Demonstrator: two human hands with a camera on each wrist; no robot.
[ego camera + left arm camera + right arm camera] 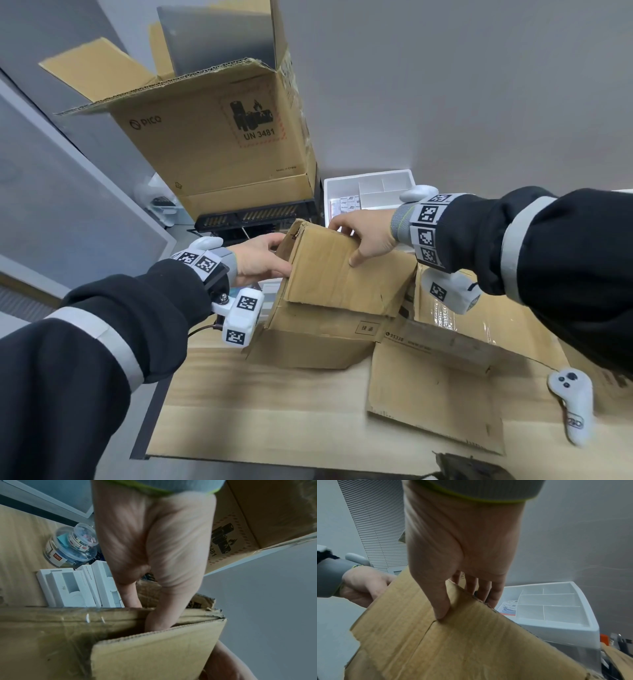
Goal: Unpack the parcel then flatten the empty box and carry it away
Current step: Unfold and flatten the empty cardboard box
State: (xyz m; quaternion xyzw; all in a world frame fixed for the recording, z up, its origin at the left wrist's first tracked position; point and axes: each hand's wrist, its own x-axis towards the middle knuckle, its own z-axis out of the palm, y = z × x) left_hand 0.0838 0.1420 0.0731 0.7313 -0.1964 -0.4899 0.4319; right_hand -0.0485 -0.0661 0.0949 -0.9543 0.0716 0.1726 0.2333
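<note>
Overhead, both hands hold the small cardboard box on the wooden table: right hand pinching its top edge, thumb in front; left hand gripping its left end. Only the left wrist view reveals white cartons and plastic tubs beyond that grip; only the right wrist view shows the compartments of the divided tray beyond the right hand's fingers.
</note>
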